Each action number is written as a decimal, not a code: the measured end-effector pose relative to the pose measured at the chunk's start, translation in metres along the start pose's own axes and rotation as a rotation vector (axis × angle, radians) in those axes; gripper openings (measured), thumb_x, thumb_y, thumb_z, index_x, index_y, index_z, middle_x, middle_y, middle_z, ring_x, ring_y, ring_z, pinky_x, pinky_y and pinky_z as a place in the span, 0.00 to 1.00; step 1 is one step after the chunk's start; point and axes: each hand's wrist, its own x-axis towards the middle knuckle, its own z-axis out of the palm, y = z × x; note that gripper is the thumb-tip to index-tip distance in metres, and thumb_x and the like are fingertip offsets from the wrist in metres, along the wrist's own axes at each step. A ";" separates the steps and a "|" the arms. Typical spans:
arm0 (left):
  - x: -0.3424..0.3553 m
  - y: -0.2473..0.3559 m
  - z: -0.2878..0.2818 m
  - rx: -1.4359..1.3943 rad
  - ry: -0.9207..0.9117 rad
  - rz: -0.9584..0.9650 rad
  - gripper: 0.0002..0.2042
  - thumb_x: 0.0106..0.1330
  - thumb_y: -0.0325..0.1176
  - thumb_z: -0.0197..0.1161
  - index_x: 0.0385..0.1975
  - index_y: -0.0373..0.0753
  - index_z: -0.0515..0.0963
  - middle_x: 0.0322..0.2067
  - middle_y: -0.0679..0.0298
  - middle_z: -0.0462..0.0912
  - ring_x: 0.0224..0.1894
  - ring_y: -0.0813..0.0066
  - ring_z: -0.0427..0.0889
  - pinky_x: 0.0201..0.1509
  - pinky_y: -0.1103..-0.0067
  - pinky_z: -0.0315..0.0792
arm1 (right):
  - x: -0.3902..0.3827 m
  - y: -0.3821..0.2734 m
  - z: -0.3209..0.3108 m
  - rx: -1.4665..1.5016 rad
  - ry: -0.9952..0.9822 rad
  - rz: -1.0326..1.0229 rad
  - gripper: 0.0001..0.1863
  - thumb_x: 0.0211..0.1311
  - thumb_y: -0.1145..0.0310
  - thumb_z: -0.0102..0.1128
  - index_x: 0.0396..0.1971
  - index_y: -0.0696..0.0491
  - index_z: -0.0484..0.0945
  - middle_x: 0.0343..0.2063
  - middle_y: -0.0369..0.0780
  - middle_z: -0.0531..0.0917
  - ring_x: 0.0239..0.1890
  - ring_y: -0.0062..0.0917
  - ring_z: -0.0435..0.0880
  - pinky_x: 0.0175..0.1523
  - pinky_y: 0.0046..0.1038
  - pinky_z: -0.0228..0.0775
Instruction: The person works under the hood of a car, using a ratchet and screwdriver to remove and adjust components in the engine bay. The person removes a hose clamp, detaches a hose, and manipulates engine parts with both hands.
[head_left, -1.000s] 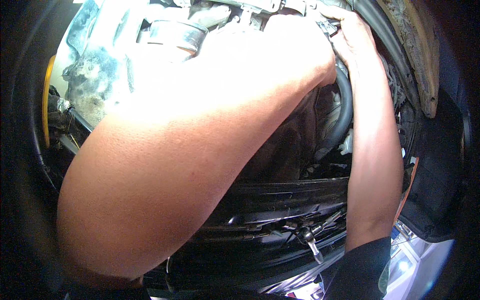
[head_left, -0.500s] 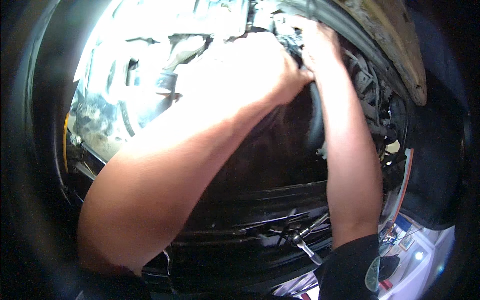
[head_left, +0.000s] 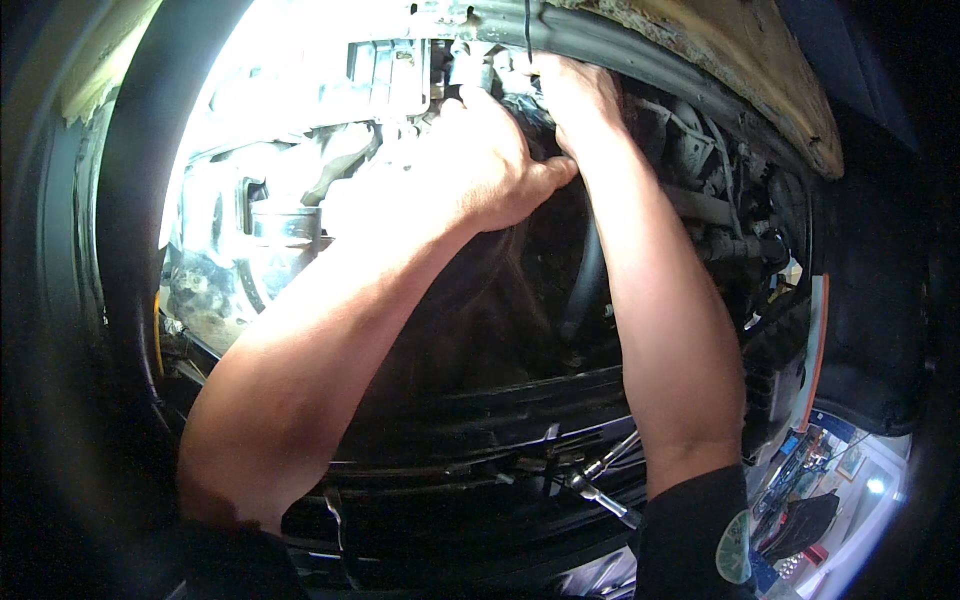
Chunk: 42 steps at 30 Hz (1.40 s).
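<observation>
Both my arms reach far into a car's engine bay, toward its far edge. My left hand is curled with its fingers bent down among the engine parts. Its thumb sticks out to the right, against my right wrist. Glare and the hand itself hide its fingertips. My right hand is closed low beside a small greyish bundle that lies between the two hands. What its fingers hold is hidden. A thick black hose runs down below my right wrist.
A ratchet wrench lies on the dark front edge near my right sleeve. A boxy ribbed housing stands left of my hands under strong glare. A worn tan panel edge borders the far right. Shop clutter shows at lower right.
The view has shifted, so my hands and the engine parts appear farther left and a little lower. Both hands keep about the same pose at the same spot.
</observation>
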 end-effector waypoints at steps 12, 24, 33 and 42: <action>0.014 -0.005 -0.011 -0.315 -0.064 -0.034 0.25 0.65 0.49 0.56 0.40 0.29 0.84 0.40 0.41 0.86 0.45 0.49 0.88 0.50 0.63 0.80 | 0.006 -0.008 -0.011 -0.311 -0.093 0.098 0.32 0.55 0.47 0.67 0.56 0.52 0.83 0.61 0.49 0.81 0.65 0.42 0.77 0.68 0.36 0.66; 0.016 -0.037 0.009 -1.456 -0.177 -0.712 0.13 0.74 0.35 0.58 0.48 0.32 0.80 0.38 0.50 0.86 0.36 0.59 0.87 0.41 0.60 0.85 | 0.015 0.010 0.004 0.022 -0.161 -0.029 0.15 0.62 0.60 0.64 0.41 0.57 0.85 0.37 0.41 0.88 0.43 0.30 0.85 0.49 0.37 0.76; 0.011 -0.026 0.008 -1.239 -0.030 -0.397 0.29 0.70 0.50 0.64 0.60 0.30 0.78 0.62 0.47 0.77 0.67 0.56 0.71 0.75 0.62 0.58 | 0.008 0.020 0.011 -0.098 -0.163 0.001 0.27 0.64 0.52 0.62 0.55 0.56 0.79 0.58 0.50 0.80 0.60 0.44 0.79 0.65 0.42 0.71; 0.030 -0.023 0.005 -1.139 0.038 -0.731 0.43 0.70 0.53 0.65 0.74 0.26 0.58 0.74 0.37 0.57 0.75 0.46 0.59 0.77 0.55 0.54 | 0.002 0.015 0.015 -0.178 0.018 -0.063 0.27 0.64 0.49 0.65 0.50 0.58 0.82 0.53 0.50 0.84 0.57 0.41 0.82 0.65 0.41 0.71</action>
